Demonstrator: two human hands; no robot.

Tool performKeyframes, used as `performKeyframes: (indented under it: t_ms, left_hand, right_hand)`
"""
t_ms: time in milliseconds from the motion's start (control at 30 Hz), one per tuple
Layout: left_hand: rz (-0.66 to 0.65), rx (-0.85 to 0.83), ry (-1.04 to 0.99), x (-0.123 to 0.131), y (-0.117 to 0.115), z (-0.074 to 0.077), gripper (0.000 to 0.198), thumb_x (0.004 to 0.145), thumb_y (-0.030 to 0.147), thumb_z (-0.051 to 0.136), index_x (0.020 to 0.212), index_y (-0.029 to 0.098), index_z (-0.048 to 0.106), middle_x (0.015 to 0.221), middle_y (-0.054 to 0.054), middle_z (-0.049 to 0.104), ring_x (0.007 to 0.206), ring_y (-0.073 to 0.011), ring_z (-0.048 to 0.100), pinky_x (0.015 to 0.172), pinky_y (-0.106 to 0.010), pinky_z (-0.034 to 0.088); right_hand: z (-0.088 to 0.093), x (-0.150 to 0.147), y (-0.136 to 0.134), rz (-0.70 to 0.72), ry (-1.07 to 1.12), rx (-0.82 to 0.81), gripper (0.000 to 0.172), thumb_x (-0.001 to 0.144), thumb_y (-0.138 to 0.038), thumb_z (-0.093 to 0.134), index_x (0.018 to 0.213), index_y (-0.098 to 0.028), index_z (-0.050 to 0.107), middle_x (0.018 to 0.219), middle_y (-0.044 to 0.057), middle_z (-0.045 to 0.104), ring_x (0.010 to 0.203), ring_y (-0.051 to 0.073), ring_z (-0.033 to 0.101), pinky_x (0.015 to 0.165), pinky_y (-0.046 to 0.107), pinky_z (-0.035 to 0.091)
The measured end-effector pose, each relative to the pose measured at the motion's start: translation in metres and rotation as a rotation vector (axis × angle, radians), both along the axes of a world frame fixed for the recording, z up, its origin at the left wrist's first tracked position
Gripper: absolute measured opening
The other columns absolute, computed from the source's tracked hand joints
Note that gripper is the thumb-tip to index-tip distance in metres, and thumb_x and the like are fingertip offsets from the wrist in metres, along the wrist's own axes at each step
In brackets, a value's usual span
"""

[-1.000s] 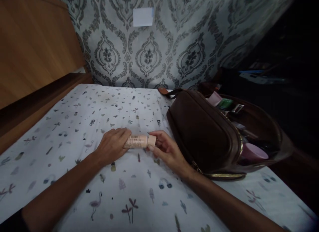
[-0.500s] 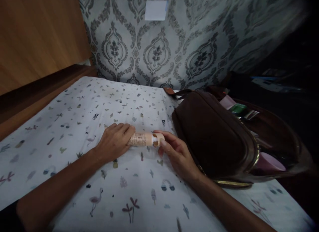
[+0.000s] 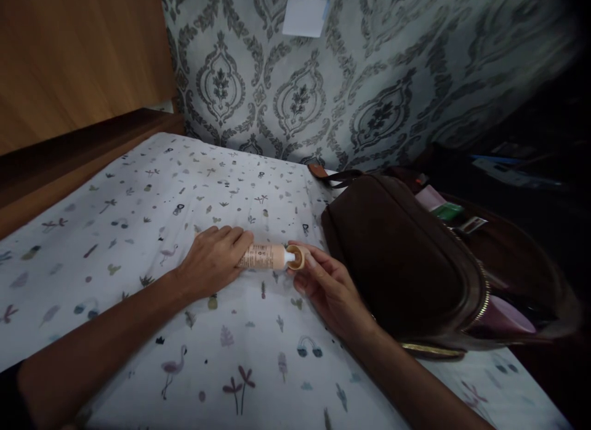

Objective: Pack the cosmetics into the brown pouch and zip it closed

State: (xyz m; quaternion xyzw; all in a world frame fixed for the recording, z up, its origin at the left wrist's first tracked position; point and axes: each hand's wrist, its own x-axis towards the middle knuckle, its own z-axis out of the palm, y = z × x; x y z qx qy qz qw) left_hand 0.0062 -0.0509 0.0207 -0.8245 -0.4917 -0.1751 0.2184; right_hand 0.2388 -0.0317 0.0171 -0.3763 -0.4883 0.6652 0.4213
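Note:
A small peach tube [image 3: 264,257] lies sideways just above the patterned white sheet [image 3: 138,233]. My left hand [image 3: 210,263] is wrapped round its left end. My right hand [image 3: 323,282] pinches the tube's round cap [image 3: 297,256], which stands a little off the white nozzle at the tube's right end. Both hands are closed. An open brown bag [image 3: 397,257] lies right beside my right hand, with a pink item [image 3: 503,316] and other small things inside.
A patterned grey wall [image 3: 323,91] with a white square patch [image 3: 303,16] rises behind the sheet. A wooden panel and ledge [image 3: 69,79] stand at the left. Dark clutter fills the far right behind the bag.
The cap has come away from the tube, showing the white nozzle. My right hand has shifted slightly right with it. The view has swung a little to the left.

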Motion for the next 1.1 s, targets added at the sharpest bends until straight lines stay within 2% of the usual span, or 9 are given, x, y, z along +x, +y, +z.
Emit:
performKeyframes:
  t_ms: [133, 367, 633, 767, 933, 1033, 1100]
  left_hand:
    - [0.009, -0.020, 0.002, 0.0001, 0.0001, -0.0012, 0.012, 0.081, 0.018, 0.058, 0.092, 0.018, 0.054, 0.075, -0.004, 0.063, 0.067, -0.0208, 0.061, 0.055, -0.032, 0.040]
    - [-0.006, -0.060, 0.013, 0.0019, -0.0012, -0.0011, 0.016, 0.079, 0.015, 0.058, 0.094, 0.017, 0.053, 0.077, -0.004, 0.063, 0.067, -0.0210, 0.061, 0.055, -0.032, 0.042]
    - [0.012, -0.129, -0.002, 0.0017, -0.0007, 0.0003, 0.015, 0.080, 0.013, 0.055, 0.094, 0.018, 0.053, 0.077, -0.004, 0.062, 0.066, -0.0212, 0.060, 0.056, -0.033, 0.042]
    - [-0.008, -0.143, -0.002, 0.0025, -0.0012, -0.0001, 0.018, 0.078, 0.012, 0.056, 0.095, 0.017, 0.053, 0.079, -0.005, 0.063, 0.068, -0.0220, 0.060, 0.058, -0.034, 0.044]
    - [-0.023, -0.144, -0.016, 0.0047, -0.0023, -0.0028, 0.016, 0.079, 0.012, 0.053, 0.093, 0.019, 0.050, 0.080, -0.005, 0.063, 0.069, -0.0208, 0.060, 0.058, -0.032, 0.044]
    - [-0.020, -0.120, -0.006, 0.0048, -0.0020, -0.0040, 0.015, 0.079, 0.013, 0.053, 0.092, 0.019, 0.050, 0.078, -0.004, 0.063, 0.067, -0.0192, 0.059, 0.057, -0.031, 0.044]
    - [-0.020, -0.108, -0.008, 0.0045, -0.0019, -0.0041, 0.015, 0.079, 0.013, 0.054, 0.093, 0.018, 0.051, 0.077, -0.003, 0.063, 0.067, -0.0192, 0.059, 0.056, -0.031, 0.044]
  right_hand:
    - [-0.0002, -0.0008, -0.0003, -0.017, -0.019, 0.029, 0.038, 0.081, -0.045, 0.075, 0.112, -0.023, 0.071, 0.099, 0.008, 0.064, 0.078, 0.016, 0.058, 0.057, 0.025, 0.047]
    - [-0.0029, -0.0008, 0.0007, -0.036, -0.071, 0.171, 0.037, 0.076, -0.041, 0.080, 0.109, -0.025, 0.071, 0.091, 0.002, 0.062, 0.066, 0.011, 0.053, 0.057, 0.025, 0.047]
    - [-0.0024, 0.0032, -0.0010, -0.004, -0.187, 0.336, 0.042, 0.081, -0.032, 0.075, 0.122, -0.028, 0.068, 0.103, 0.004, 0.058, 0.079, 0.015, 0.062, 0.063, 0.030, 0.055]
    - [-0.0050, 0.0046, -0.0006, -0.015, -0.227, 0.366, 0.043, 0.084, -0.038, 0.072, 0.125, -0.027, 0.065, 0.095, 0.003, 0.059, 0.068, 0.013, 0.060, 0.054, 0.027, 0.052]
    - [-0.0072, 0.0067, -0.0016, 0.009, -0.300, 0.372, 0.046, 0.094, -0.053, 0.056, 0.128, -0.023, 0.059, 0.069, -0.003, 0.055, 0.050, 0.011, 0.052, 0.049, 0.026, 0.046]
    - [-0.0066, 0.0070, -0.0025, 0.019, -0.313, 0.355, 0.052, 0.097, -0.060, 0.047, 0.129, -0.021, 0.057, 0.067, -0.002, 0.057, 0.050, 0.013, 0.053, 0.048, 0.027, 0.045]
    - [-0.0052, 0.0064, -0.0032, 0.029, -0.309, 0.339, 0.052, 0.095, -0.060, 0.050, 0.130, -0.021, 0.055, 0.068, -0.003, 0.057, 0.050, 0.013, 0.054, 0.048, 0.027, 0.046]
